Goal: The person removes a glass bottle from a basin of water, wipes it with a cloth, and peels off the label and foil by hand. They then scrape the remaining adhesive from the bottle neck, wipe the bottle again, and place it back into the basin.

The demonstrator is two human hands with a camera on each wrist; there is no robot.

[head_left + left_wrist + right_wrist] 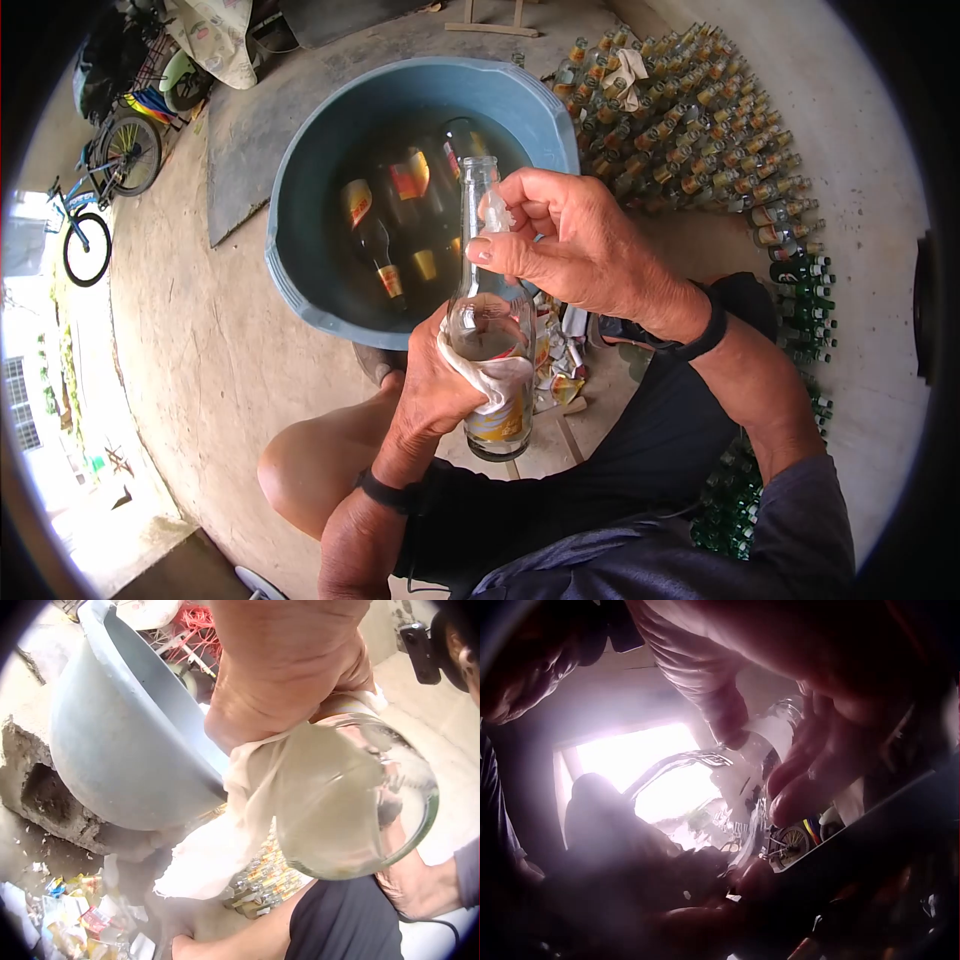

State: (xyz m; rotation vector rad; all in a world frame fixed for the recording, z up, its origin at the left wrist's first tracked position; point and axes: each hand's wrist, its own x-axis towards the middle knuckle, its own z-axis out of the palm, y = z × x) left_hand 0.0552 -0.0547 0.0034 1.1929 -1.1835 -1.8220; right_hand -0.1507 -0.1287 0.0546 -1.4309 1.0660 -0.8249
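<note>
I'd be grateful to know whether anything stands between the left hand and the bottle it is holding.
Yes, a white cloth lies between part of the left hand and the body of the bottle. Near the neck, the right hand holds a pale, translucent scrap at its fingertips.

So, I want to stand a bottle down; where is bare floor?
The concrete floor between the blue tub, the bicycles and the bent left knee is bare. Crowded: right of the tub, packed with glass bottles, and between the feet, strewn with label scraps.
</note>
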